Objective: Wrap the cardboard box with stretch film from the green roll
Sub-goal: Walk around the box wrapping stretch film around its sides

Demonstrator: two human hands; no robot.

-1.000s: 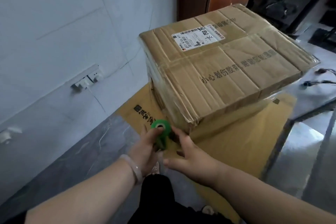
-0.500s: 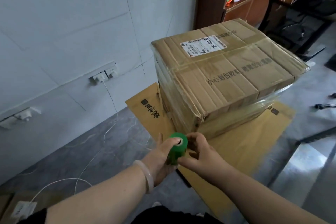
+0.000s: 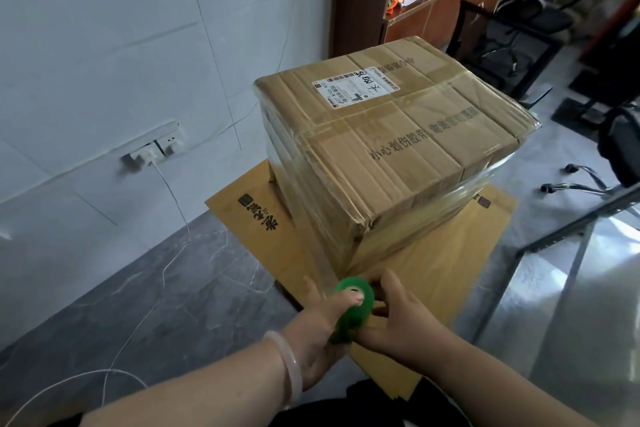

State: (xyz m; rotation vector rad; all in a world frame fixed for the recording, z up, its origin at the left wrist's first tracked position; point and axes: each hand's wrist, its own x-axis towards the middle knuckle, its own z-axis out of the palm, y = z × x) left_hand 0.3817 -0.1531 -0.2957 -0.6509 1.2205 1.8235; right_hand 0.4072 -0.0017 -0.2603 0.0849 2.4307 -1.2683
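The head view shows a cardboard box [image 3: 398, 156] sitting on a flat cardboard sheet [image 3: 443, 274] that lies on the grey floor [image 3: 138, 288], near a white wall. Clear film [image 3: 467, 191] is drawn tight around the box's sides and laps onto the edges of its top, where a white label [image 3: 356, 87] is stuck. The green roll [image 3: 356, 312] is held in the air just in front of the box's near corner, over the edge of the sheet, by 2 hands. The left hand [image 3: 311, 333], with a pale bracelet [image 3: 291, 364] on its wrist, has its thumb pushed into the top end of the roll's core, and its fingers reach up behind the roll. The right hand [image 3: 405, 319] has its fingers [image 3: 388, 288] curled round the roll's right side, with the thumb across its lower part. A socket [image 3: 156, 149] on the wall has a thin white cable [image 3: 173, 253] trailing down to the floor. Behind the box stand a brown shelf unit [image 3: 415, 10] and a black chair [image 3: 512, 28].
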